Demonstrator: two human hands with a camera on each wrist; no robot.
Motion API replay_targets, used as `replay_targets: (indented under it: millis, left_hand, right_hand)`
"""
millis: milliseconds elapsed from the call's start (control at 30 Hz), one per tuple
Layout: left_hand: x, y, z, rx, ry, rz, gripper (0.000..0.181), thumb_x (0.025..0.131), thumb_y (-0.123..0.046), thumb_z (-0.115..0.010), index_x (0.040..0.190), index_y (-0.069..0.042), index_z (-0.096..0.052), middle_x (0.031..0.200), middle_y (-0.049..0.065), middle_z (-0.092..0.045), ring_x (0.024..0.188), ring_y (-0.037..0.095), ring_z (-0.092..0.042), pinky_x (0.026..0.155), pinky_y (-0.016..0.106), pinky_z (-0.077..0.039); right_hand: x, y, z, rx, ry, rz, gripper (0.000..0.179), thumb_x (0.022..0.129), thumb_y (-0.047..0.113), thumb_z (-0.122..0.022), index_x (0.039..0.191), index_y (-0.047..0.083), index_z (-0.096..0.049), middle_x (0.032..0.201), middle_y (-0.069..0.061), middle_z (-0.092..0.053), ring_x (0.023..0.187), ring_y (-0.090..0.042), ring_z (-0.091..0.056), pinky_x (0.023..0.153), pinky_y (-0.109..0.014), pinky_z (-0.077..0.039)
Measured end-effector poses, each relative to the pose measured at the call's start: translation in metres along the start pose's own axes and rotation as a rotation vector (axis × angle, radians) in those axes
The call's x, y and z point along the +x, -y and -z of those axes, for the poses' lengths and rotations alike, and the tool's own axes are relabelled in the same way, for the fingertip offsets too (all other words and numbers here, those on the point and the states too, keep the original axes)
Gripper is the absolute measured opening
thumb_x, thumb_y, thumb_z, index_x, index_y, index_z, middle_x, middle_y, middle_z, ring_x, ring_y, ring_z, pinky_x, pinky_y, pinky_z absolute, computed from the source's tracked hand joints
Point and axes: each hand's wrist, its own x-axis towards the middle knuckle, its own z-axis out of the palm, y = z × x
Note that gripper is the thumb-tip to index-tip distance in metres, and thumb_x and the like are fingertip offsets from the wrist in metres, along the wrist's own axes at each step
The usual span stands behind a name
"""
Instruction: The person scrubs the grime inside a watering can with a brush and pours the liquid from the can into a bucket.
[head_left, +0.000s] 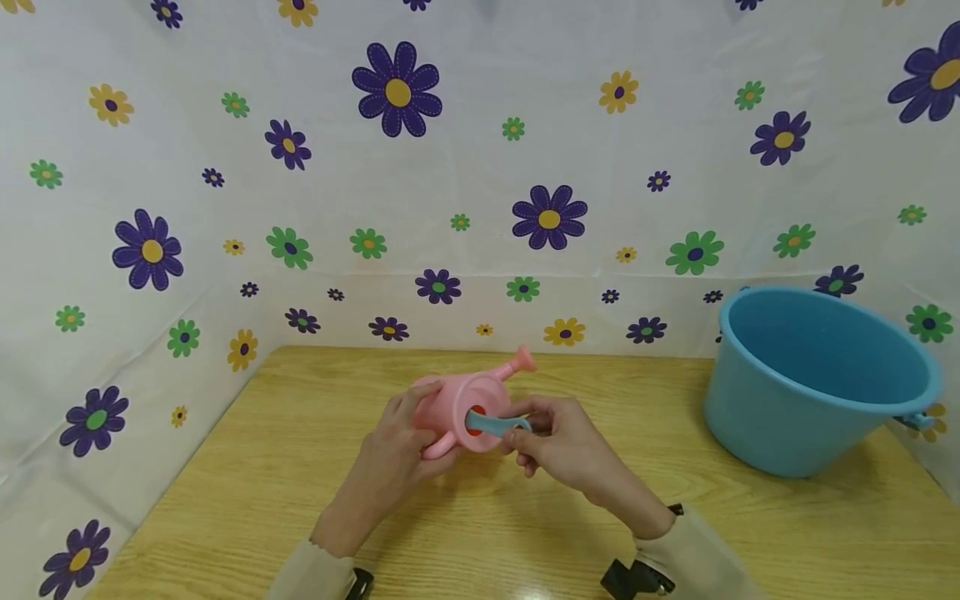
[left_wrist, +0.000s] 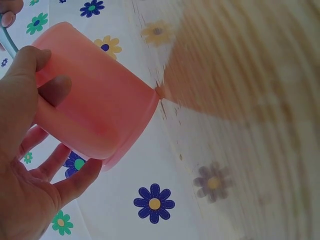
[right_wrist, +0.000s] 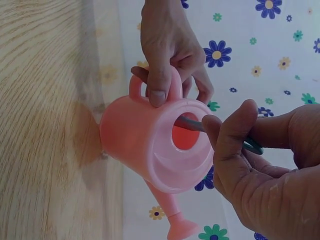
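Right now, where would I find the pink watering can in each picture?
Head: the pink watering can is tilted just below the centre, its spout toward the upper right.
Left wrist: the pink watering can is at upper left, spout not visible.
Right wrist: the pink watering can is near the centre, spout reaching toward the bottom edge.
Shared landmark: the left hand, holding it in all three.

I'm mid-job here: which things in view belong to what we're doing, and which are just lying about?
In the job:
- pink watering can, held by the left hand
- light blue tool, pinched by the right hand, its end inside the can's opening

Apparently not in use:
- blue bucket, untouched at right
- flowered cloth, only a backdrop
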Motion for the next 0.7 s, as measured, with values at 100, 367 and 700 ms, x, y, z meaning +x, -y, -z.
replay_targets:
  millis: [100, 367, 700]
  left_hand:
    - [0.0, 0.0, 0.0, -0.001, 0.002, 0.003, 0.033, 0.083, -0.028, -0.086, 0.061, -0.011, -0.068, 0.145, 0.009, -0.05, 0.127, 0.037, -0.054, 0.075, 0.042, -0.065]
    - [0.0, 0.001, -0.001, 0.005, -0.008, 0.0, 0.033, 0.083, -0.028, -0.085, 0.06, -0.012, -0.068, 0.144, 0.01, -0.051, 0.126, 0.037, -0.054, 0.074, 0.042, -0.065]
    - [0.0, 0.002, -0.001, 0.024, -0.024, -0.017, 0.034, 0.083, -0.028, -0.085, 0.058, -0.012, -0.066, 0.143, 0.009, -0.052, 0.122, 0.037, -0.056, 0.072, 0.04, -0.065]
  right_hand:
    - [0.001, 0.001, -0.002, -0.013, -0.003, 0.008, 0.02, 0.097, -0.001, -0.062, 0.116, -0.004, -0.068, 0.082, -0.011, -0.072, 0.063, -0.012, -0.057, 0.058, -0.022, -0.054]
    - [0.003, 0.002, -0.009, -0.048, -0.003, 0.035, 0.022, 0.096, -0.001, -0.064, 0.118, -0.003, -0.067, 0.08, -0.011, -0.069, 0.062, -0.013, -0.057, 0.057, -0.023, -0.054]
    - [0.011, -0.002, -0.015, -0.073, -0.008, 0.062, 0.02, 0.095, 0.0, -0.065, 0.115, -0.002, -0.069, 0.075, -0.005, -0.067, 0.059, -0.012, -0.057, 0.057, -0.026, -0.056]
